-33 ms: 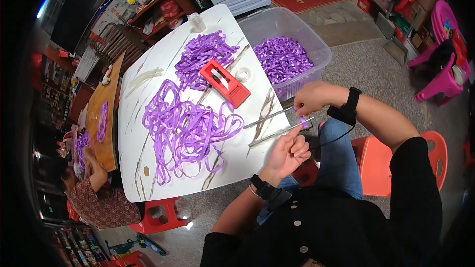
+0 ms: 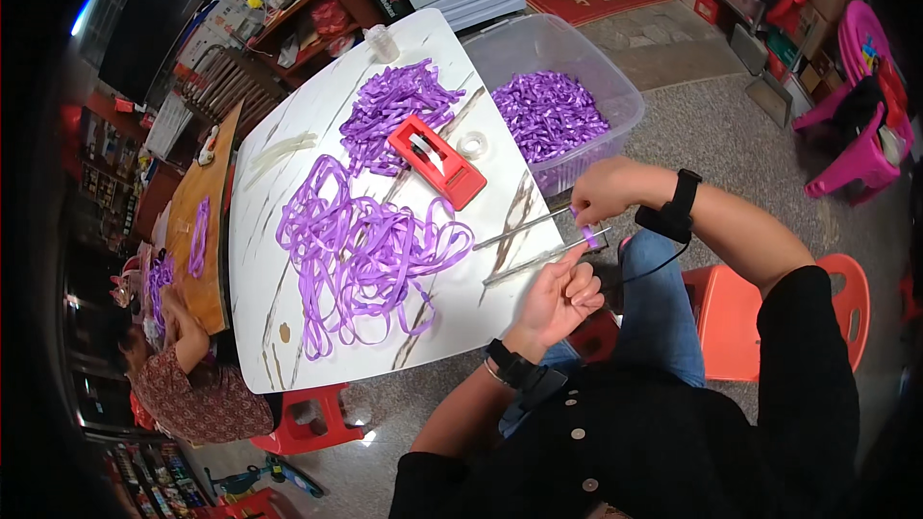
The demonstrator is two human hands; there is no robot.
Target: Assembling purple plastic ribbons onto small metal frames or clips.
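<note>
Two thin metal rods (image 2: 524,265) stick out past the right edge of the white marbled table (image 2: 264,327). A short purple ribbon (image 2: 587,232) runs across them near their outer ends. Above it, my right hand (image 2: 608,190) is closed, with its fingertips pinching the ribbon's upper part. From below, my left hand (image 2: 560,300) reaches up with its forefinger against the ribbon's lower end at the nearer rod, the other fingers curled. A loose tangle of purple ribbon (image 2: 361,250) lies on the table left of the rods.
Behind the tangle are a pile of purple ribbon pieces (image 2: 394,111), a red tape dispenser (image 2: 461,183) and a tape roll (image 2: 472,144). A clear plastic tub (image 2: 625,101) of ribbon pieces stands beside the table. Another person (image 2: 197,380) sits at a wooden table (image 2: 197,298) on the left.
</note>
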